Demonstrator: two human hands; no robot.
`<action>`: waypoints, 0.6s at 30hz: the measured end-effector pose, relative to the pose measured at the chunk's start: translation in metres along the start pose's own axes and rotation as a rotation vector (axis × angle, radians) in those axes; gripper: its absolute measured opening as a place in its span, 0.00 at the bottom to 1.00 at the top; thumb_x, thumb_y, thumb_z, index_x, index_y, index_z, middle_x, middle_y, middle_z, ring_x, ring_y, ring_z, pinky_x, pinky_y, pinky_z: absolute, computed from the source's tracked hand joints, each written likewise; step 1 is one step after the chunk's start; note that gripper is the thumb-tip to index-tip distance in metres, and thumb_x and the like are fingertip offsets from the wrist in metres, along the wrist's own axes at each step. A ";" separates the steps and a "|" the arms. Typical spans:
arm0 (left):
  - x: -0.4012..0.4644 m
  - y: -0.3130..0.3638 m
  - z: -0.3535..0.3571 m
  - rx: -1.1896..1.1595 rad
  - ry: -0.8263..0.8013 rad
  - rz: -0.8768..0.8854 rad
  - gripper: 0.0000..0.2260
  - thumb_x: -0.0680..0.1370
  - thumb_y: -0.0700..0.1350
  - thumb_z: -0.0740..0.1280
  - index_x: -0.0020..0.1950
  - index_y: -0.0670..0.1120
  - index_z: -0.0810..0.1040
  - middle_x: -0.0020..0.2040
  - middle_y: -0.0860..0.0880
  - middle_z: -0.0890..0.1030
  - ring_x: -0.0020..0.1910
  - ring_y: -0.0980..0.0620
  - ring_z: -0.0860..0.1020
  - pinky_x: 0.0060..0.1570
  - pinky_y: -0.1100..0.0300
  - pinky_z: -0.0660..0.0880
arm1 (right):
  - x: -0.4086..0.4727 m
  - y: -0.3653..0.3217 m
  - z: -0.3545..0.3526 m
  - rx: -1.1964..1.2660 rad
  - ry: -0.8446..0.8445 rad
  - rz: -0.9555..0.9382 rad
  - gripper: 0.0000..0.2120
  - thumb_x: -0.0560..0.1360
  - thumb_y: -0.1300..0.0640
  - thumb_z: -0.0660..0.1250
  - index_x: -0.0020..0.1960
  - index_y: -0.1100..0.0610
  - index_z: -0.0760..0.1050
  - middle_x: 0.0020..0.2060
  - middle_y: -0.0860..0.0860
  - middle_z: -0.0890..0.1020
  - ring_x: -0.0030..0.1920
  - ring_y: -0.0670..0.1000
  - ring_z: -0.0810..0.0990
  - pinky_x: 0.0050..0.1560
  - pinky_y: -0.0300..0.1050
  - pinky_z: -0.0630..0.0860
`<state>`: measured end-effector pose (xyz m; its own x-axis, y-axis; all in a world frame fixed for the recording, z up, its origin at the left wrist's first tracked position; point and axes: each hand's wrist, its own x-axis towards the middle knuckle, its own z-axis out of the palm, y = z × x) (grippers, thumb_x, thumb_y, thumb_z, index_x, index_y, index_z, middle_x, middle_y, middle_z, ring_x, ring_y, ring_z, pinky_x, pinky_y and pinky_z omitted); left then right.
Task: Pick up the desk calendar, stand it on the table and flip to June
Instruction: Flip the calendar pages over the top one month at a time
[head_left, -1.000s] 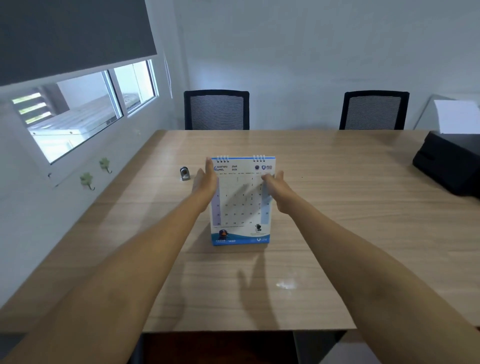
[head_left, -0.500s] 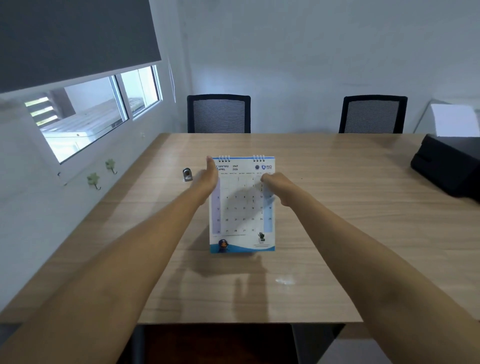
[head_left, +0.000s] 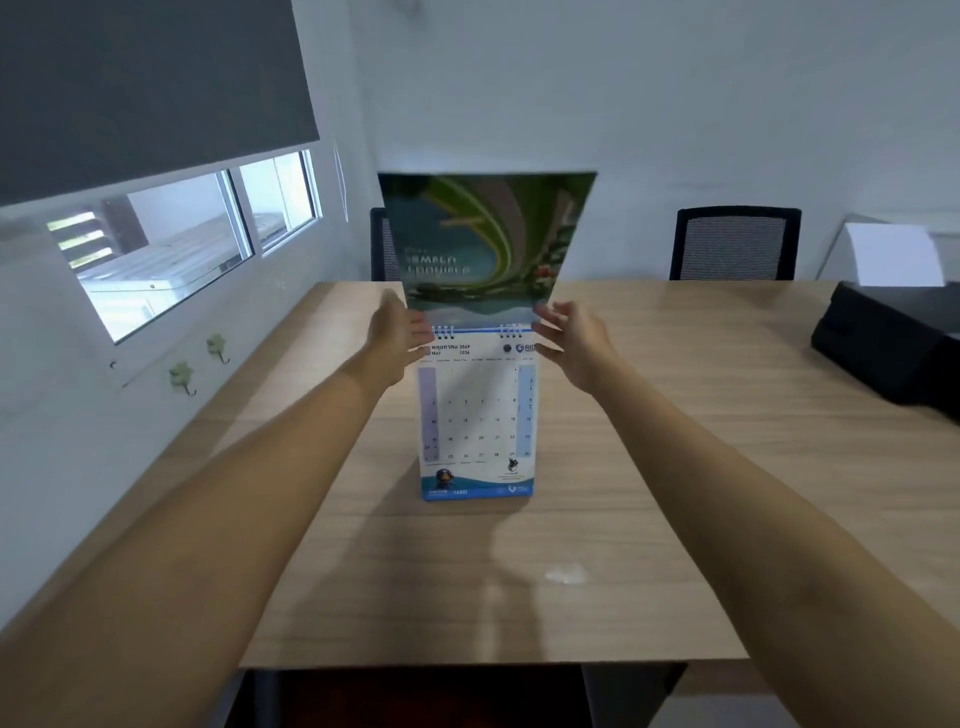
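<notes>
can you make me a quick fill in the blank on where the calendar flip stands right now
1. The desk calendar stands on the ____.
2. The month page facing the camera reads ____.
3. The flipped page is swung ____ the spiral binding.
4. The left hand and right hand flank the calendar's ____ edge.

Missing words: table; May; above; top

The table (head_left: 649, 467) has a pale wood-grain top, smooth with a soft sheen that throws back a small bright glare spot near its front edge. The desk calendar (head_left: 475, 415) is white paper, its May page matt and printed in blue, bound at the top by thin metal wire coils (head_left: 444, 331). The raised page (head_left: 485, 239) shows a dark green printed picture with a slight gloss. The chair (head_left: 735, 244) behind has a grey mesh cloth back in a black frame. The black box (head_left: 893, 343) at right looks like matt plastic.
</notes>
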<state>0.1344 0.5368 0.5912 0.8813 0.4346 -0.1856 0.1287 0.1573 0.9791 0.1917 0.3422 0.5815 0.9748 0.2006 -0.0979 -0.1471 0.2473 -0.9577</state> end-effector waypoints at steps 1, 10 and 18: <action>-0.001 -0.002 0.006 0.187 0.018 0.109 0.29 0.82 0.57 0.44 0.60 0.39 0.76 0.55 0.39 0.79 0.50 0.44 0.77 0.50 0.53 0.74 | 0.001 0.003 0.005 -0.117 0.001 -0.050 0.15 0.81 0.58 0.49 0.64 0.61 0.66 0.61 0.55 0.75 0.62 0.55 0.73 0.60 0.51 0.71; 0.032 -0.043 0.013 1.326 -0.129 0.536 0.28 0.82 0.57 0.49 0.79 0.45 0.55 0.80 0.46 0.53 0.80 0.47 0.51 0.77 0.49 0.51 | 0.025 0.040 0.015 -1.358 -0.191 -0.283 0.27 0.82 0.50 0.50 0.79 0.55 0.47 0.79 0.52 0.47 0.79 0.54 0.47 0.77 0.60 0.50; 0.038 -0.049 0.014 1.465 -0.067 0.546 0.31 0.80 0.62 0.50 0.79 0.47 0.53 0.79 0.47 0.56 0.78 0.44 0.54 0.75 0.43 0.55 | 0.026 0.043 0.013 -1.554 -0.112 -0.320 0.32 0.79 0.39 0.50 0.78 0.51 0.48 0.79 0.48 0.50 0.78 0.54 0.47 0.74 0.67 0.49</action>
<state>0.1674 0.5334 0.5377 0.9800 0.1041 0.1699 0.0776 -0.9847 0.1561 0.2086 0.3708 0.5410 0.9033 0.4158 0.1057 0.4285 -0.8614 -0.2727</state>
